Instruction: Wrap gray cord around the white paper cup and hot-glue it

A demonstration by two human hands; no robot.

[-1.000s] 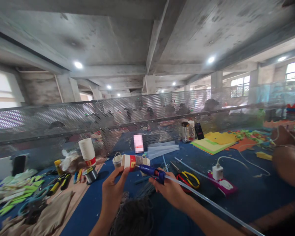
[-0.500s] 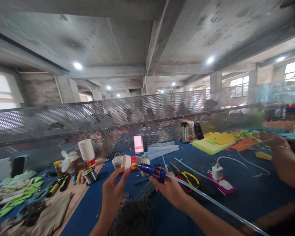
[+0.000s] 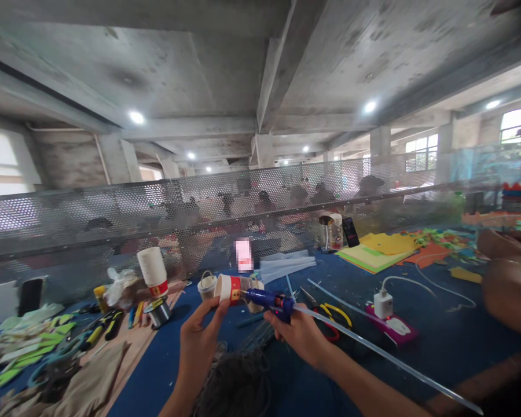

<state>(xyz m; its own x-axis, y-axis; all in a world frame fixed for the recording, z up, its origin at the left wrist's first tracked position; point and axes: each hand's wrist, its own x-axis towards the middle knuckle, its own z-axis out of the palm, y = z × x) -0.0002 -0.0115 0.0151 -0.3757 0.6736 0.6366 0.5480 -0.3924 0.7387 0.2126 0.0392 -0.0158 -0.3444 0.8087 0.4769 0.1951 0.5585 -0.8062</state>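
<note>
Holding the light, crushable paper cup [image 3: 229, 288] by its rim in my left hand [image 3: 198, 340] above the blue table [image 3: 438, 353], I clench the glue gun [image 3: 269, 302] in my right hand [image 3: 301, 337], nozzle touching its side.

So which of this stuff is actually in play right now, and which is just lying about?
In play:
left hand holding the paper cup
right hand holding the blue glue gun
glue stick

Lying about:
cup stack
yellow-handled scissors
white charger
coloured paper sheets
</note>
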